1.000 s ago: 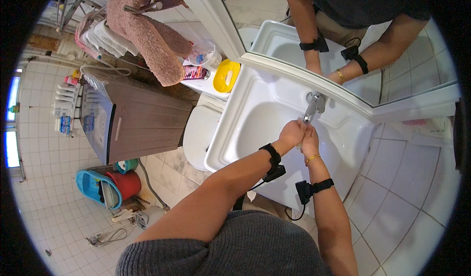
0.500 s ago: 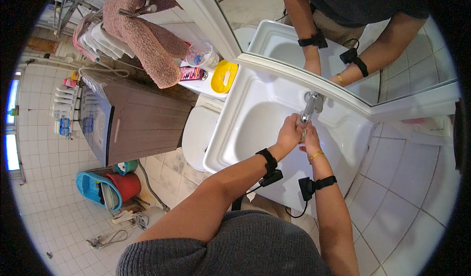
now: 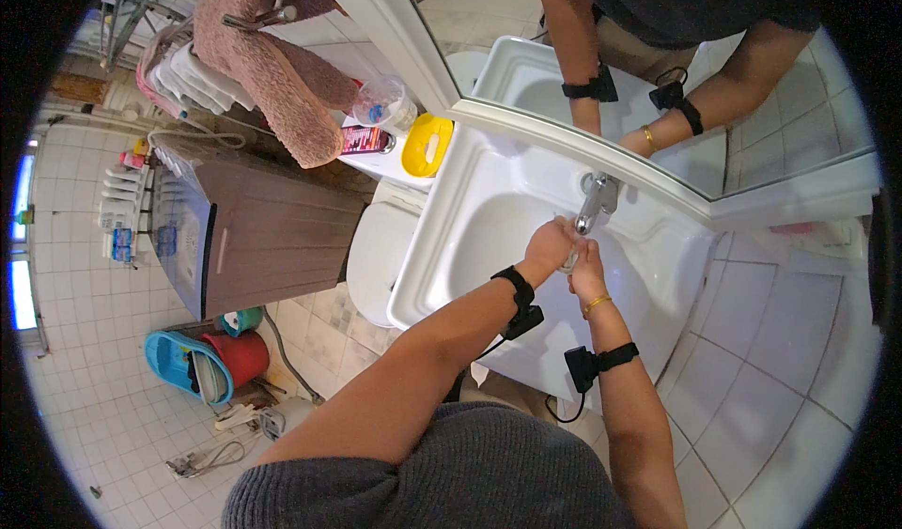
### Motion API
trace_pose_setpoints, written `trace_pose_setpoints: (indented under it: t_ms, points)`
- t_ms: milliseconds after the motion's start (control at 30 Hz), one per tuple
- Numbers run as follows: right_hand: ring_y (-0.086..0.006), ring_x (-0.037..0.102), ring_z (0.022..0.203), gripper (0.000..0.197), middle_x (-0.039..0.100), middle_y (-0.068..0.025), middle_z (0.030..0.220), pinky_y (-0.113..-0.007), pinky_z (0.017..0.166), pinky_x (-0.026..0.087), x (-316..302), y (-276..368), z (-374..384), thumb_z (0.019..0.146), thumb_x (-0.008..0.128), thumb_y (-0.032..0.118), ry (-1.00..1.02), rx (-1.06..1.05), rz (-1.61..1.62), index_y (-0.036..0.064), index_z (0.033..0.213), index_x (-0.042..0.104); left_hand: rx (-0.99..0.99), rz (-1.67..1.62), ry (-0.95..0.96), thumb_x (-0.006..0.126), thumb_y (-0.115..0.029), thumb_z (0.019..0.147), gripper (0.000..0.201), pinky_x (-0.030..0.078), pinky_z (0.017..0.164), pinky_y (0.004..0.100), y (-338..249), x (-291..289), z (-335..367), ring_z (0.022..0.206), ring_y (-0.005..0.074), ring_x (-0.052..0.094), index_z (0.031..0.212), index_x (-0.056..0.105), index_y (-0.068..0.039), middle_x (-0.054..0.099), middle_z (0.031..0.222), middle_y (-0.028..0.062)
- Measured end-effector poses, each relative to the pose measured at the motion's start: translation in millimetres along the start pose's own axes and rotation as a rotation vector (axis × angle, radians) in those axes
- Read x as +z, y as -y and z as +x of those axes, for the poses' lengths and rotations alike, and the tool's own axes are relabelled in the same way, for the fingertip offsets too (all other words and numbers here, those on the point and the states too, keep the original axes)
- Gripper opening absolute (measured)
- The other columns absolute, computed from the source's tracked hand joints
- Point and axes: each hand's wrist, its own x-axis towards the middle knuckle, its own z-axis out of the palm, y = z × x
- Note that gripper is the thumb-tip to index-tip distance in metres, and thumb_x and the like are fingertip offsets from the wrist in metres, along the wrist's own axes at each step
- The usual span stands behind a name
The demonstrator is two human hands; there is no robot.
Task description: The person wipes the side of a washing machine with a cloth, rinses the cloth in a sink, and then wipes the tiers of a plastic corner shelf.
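Both my hands are together over the white sink (image 3: 474, 247), just below the spout of the chrome faucet (image 3: 592, 208). Between them is a small, clear, glass-like object (image 3: 569, 261), mostly hidden by fingers; its kind cannot be made out. My left hand (image 3: 550, 250) is closed around its left side, fingertips close to the spout. From the right, my right hand (image 3: 588, 271) presses against it with curled fingers. A gold bracelet (image 3: 596, 304) circles the right wrist. Black straps with small boxes are on both forearms.
A white-framed mirror (image 3: 601, 157) rises behind the sink, reflecting my arms. To the left are a yellow soap dish (image 3: 427, 147), a clear plastic cup (image 3: 390, 106), a hanging pink towel (image 3: 291, 106) and a white toilet (image 3: 381, 256). Tiled wall (image 3: 752, 341) borders the right side.
Both hands have shifted slightly toward me and to the left, a bit farther below the spout. The clear object shows a little more between them.
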Motion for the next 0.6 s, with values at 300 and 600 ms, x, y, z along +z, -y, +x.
trace_pose_setpoints:
  t_ms: [300, 600]
  points:
    - [-0.0162, 0.058, 0.08, 0.019, 0.059, -0.0056, 0.089, -0.032, 0.064, 0.05, -8, 17, -10, 0.104, 0.042, 0.027, -0.186, -0.196, -0.056, 0.0095, 0.106, 0.049, 0.101, -0.152, -0.1, 0.051, -0.033, 0.098, 0.034, 0.047, 0.086, 0.0505, -22, 17, -39, 0.096, 0.0463, 0.056, 0.106, 0.054, 0.0, 0.057, 0.104, 0.0259]
    - [-0.0305, 0.064, 0.097, 0.045, 0.065, -0.0168, 0.102, -0.039, 0.086, 0.048, -13, -17, 16, 0.105, 0.034, 0.043, -0.241, -0.337, -0.21, 0.0028, 0.109, 0.054, 0.057, -0.133, -0.006, 0.047, -0.036, 0.097, 0.039, 0.051, 0.075, 0.0499, -31, 13, -29, 0.083, 0.0435, 0.065, 0.097, 0.061, 0.001, 0.067, 0.085, 0.0254]
